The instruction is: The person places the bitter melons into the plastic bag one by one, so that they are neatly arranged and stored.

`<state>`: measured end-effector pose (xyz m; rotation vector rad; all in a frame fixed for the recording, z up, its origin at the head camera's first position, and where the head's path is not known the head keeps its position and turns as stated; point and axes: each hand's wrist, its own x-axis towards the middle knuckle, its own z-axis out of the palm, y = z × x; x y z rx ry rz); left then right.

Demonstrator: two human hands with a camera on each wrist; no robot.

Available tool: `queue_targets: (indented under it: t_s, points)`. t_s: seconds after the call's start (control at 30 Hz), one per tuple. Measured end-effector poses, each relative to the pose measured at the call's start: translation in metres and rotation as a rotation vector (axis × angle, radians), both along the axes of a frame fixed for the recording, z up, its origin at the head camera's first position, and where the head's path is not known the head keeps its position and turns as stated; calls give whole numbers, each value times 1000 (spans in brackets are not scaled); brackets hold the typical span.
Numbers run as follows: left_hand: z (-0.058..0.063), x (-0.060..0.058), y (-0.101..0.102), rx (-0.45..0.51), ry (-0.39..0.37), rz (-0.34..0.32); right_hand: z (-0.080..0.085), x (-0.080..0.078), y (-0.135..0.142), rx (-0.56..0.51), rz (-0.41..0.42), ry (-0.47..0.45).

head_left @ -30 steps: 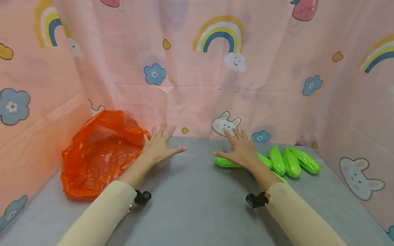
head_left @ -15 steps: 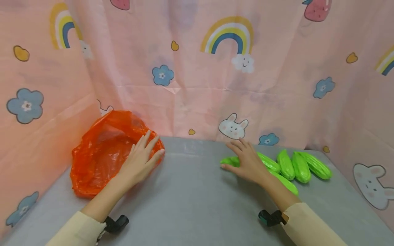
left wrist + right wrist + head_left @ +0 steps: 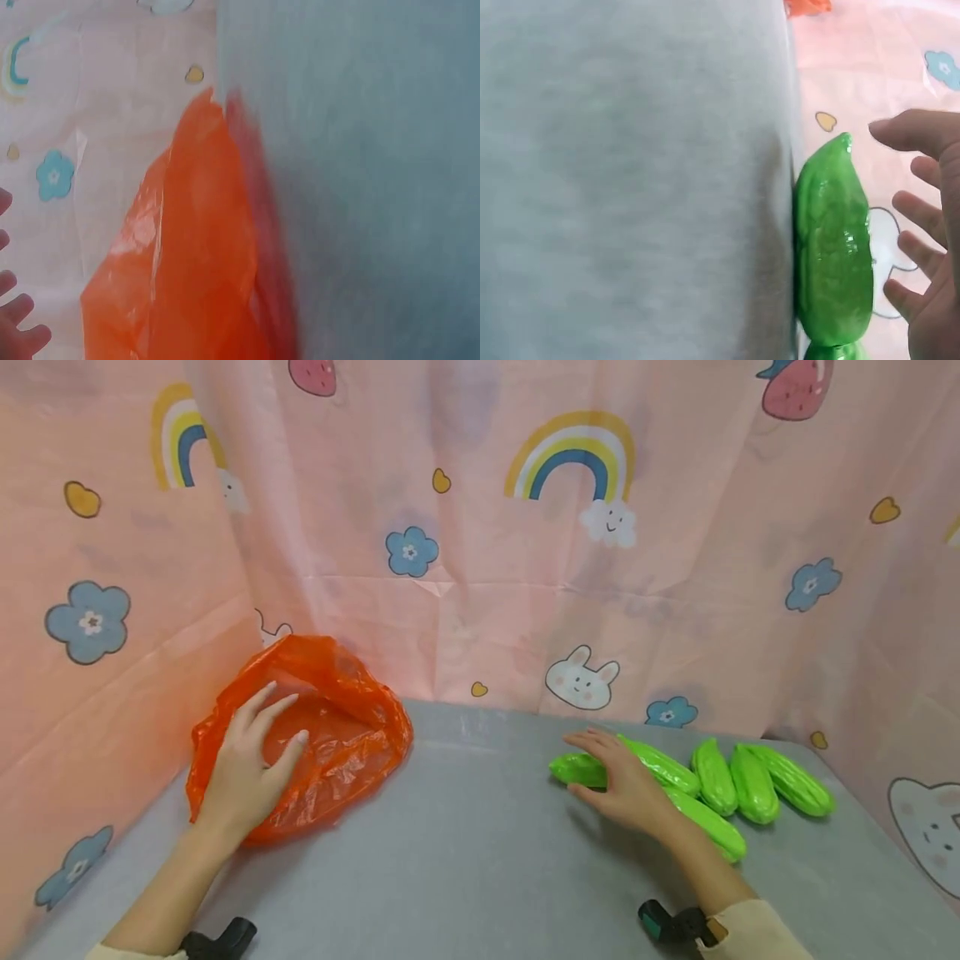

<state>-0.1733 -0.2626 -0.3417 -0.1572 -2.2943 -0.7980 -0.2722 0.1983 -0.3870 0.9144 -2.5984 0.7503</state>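
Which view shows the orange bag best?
The head view: it shows most of the orange bag and its open mouth, though the left hand covers part. The left wrist view shows only one side, cut off at the bottom. The right wrist view catches just an orange scrap at the top edge.

Head view forward, down; wrist views closer; tabletop (image 3: 465, 852) shared.

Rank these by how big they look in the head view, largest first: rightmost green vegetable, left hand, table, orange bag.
1. Table
2. Orange bag
3. Left hand
4. Rightmost green vegetable
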Motion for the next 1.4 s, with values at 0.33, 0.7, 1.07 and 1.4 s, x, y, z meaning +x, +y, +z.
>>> queue_targets:
  t_s: [0.33, 0.7, 1.07, 1.4]
  points:
    - [1, -3, -50, 138, 78, 126, -18, 4, 7, -101, -16, 84]
    - [-18, 2, -64, 225, -104, 83, -37, 3, 6, -218, -12, 234]
    - [-39, 7, -66, 220, -284, 163, -48, -3, 10, -145, 8, 274]
    - [-47, -1, -66, 154, -281, 214, -46, -7, 12, -94, -10, 248]
